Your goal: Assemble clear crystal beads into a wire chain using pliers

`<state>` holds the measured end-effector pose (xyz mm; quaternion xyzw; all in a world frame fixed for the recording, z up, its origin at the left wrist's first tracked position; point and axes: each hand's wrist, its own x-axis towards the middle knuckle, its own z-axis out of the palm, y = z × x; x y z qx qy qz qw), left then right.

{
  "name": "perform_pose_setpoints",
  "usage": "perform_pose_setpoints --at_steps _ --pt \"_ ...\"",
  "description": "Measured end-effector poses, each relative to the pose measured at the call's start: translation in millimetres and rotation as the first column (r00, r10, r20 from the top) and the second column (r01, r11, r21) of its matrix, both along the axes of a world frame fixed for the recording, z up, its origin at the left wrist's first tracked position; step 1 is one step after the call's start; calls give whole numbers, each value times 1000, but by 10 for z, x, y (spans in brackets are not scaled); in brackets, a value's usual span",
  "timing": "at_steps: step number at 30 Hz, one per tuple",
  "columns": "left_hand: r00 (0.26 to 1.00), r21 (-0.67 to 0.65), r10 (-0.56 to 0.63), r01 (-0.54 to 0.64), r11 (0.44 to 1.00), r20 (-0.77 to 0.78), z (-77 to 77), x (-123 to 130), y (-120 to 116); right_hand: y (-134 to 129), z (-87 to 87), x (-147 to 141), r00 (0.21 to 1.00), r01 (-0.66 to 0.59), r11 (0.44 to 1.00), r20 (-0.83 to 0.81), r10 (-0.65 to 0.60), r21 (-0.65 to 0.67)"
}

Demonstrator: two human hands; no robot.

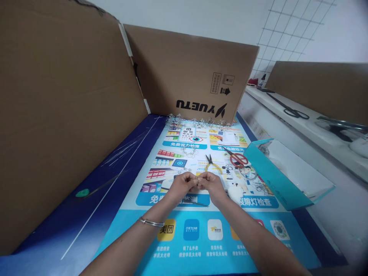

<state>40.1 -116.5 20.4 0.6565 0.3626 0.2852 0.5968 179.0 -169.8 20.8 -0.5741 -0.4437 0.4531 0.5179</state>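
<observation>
Close together over the printed mat [129, 230], my left hand [184, 184] and my right hand [210, 184] meet with thumbs and forefingers pinched. Whatever lies between the fingertips is too small to make out. Just beyond them rest yellow-handled pliers [213, 165], jaws pointing away. To the right of the pliers are red-handled scissors [238, 159] and a round clear spool [247, 172]. A white fluffy lump [235, 194] sits beside my right hand. A loop of clear beads [189, 151] lies farther out on the mat.
A turquoise box [283, 180] stands at the right. Cardboard panels [189, 73] wall the back and left, with clear beaded strands [198, 123] along the back one's foot. Black scissors [293, 112] lie on the white ledge. A green-ended tool [82, 193] is at the left.
</observation>
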Motion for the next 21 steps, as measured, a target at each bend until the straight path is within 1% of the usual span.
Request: perform_pose_setpoints --at_steps 4,7,9,13,17,21 --pt "993 132 -1 16 991 -116 43 -51 50 13 42 49 984 -84 996 153 87 -26" --pt "975 288 49 16 958 -217 101 -131 127 -8 110 89 929 -172 983 324 181 -57" --pt "957 376 89 23 926 -277 124 -183 176 -48 163 106 856 -247 965 448 259 -85" --pt "913 476 143 62 877 -383 103 -229 216 -159 248 89 654 -378 910 647 392 -169" --pt "867 522 188 94 848 -461 62 -210 192 -224 275 18 471 -404 887 781 411 -224" --pt "839 550 226 101 829 -495 67 -205 178 -235 286 -31 330 -422 867 847 418 -264"
